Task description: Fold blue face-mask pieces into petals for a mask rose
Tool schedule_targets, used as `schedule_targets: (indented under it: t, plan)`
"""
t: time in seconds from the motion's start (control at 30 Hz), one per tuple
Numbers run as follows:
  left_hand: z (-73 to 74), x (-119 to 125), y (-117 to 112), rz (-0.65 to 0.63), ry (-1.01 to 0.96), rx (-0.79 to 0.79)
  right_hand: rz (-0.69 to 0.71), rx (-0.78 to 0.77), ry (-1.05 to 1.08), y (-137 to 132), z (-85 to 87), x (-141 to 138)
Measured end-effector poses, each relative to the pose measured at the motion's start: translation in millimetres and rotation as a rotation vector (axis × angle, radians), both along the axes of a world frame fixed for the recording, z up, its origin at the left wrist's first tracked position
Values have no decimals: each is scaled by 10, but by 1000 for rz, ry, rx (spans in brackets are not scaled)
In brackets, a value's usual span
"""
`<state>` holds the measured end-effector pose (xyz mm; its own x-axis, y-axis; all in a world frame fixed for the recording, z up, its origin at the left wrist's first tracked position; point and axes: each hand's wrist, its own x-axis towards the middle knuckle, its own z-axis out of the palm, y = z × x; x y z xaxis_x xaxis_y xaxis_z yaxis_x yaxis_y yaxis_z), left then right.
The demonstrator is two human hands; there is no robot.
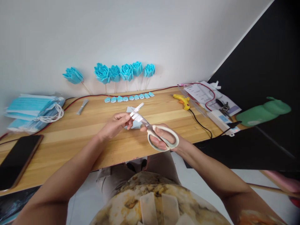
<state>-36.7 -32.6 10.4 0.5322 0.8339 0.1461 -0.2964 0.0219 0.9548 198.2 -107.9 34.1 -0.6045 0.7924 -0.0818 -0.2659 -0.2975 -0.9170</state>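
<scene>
My right hand grips a pair of scissors with cream handles, fingers through the loops. The blades point up and left, at a small white folded piece. Pinched at its left edge, that piece is between the thumb and fingers of my left hand. Whether the blades are cutting into it I cannot tell. Beneath the hands, pale flat sheets lie on the table, partly hidden. Behind them runs a row of several small blue folded pieces.
Several blue flowers on sticks lean against the wall. Blue face masks lie at left, above a black phone. To the right are a yellow glue gun, a power strip, papers and a green bottle.
</scene>
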Motion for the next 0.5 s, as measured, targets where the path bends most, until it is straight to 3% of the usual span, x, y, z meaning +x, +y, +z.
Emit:
schedule_targets:
  t: [0.2, 0.5]
  plan:
    - [50, 0, -29, -6, 90, 21, -11, 34, -36, -27, -24, -10]
    - [100, -2, -77, 71, 164, 146, 50, 314, -97, 16, -90, 1]
